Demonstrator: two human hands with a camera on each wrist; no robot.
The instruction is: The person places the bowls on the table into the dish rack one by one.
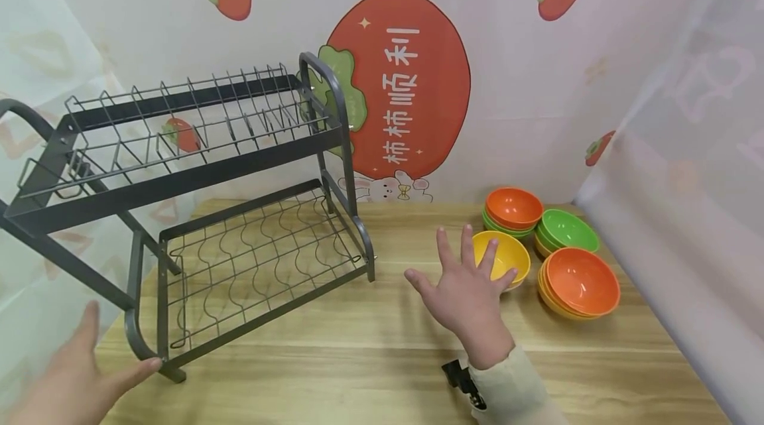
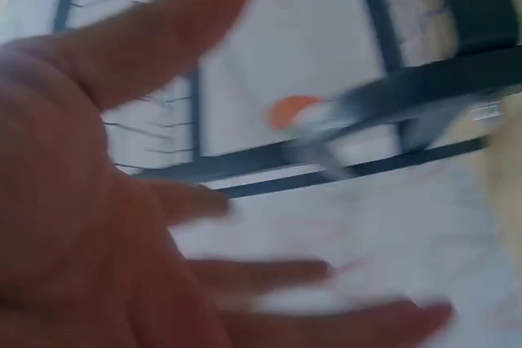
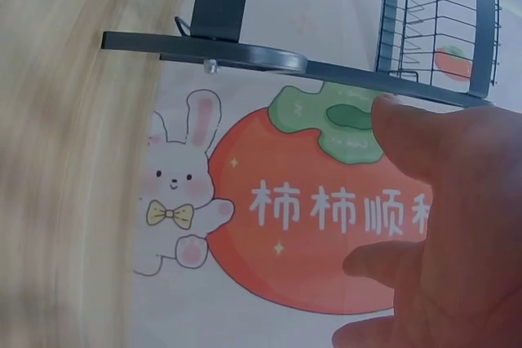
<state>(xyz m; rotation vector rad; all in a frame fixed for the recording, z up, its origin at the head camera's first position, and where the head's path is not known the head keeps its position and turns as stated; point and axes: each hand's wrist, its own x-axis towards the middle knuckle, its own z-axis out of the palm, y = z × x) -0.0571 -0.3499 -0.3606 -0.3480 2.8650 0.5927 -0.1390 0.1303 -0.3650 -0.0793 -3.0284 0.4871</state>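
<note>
A dark grey two-tier dish rack (image 1: 197, 176) stands on the left of the wooden table, its wire shelves bare. My left hand (image 1: 80, 378) is low at the left, near the rack's front foot, fingers spread; whether it touches the frame I cannot tell. In the left wrist view that hand (image 2: 106, 193) is blurred, palm showing, with nothing in it. Over the table's middle right hovers my right hand (image 1: 465, 292), fingers splayed, holding nothing. Its fingers partly hide a yellow bowl (image 1: 514, 256). The right wrist view has this hand (image 3: 465, 226) at the edge, before the printed backdrop.
Stacked bowls sit at the back right: an orange bowl (image 1: 514, 206) over green ones, a green bowl (image 1: 570, 231), and another orange bowl (image 1: 583, 281) over yellow ones. A printed cloth (image 1: 525, 80) hangs behind, and pale cloth (image 1: 686, 166) borders the right side.
</note>
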